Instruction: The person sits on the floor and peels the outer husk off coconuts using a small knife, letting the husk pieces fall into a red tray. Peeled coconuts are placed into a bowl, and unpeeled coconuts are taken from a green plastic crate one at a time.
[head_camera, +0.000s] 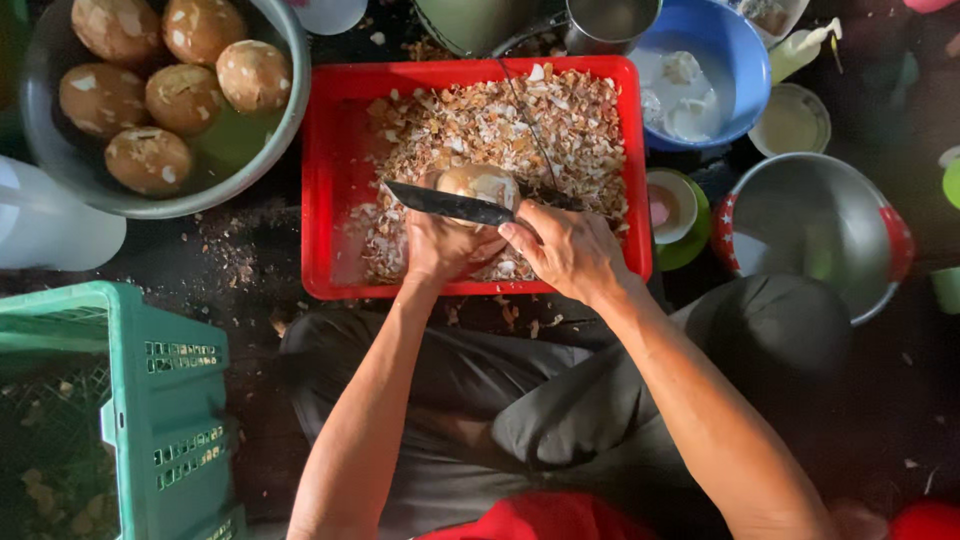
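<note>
Dark, shell-strewn ground surrounds a red tray (340, 170) heaped with peelings at frame centre. Over it, the left hand (445, 245) clamps an egg (480, 183), half stripped; the right hand (570, 250) grips a knife (450, 203) across it. Six unpeeled eggs (165, 85) wait upper left. A blue bowl (735, 60) holds pale pieces, hard to identify.

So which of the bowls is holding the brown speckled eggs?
The large grey metal bowl at top left, with six eggs inside. The blue bowl holds white pieces; the steel bowl at right looks empty.
</note>
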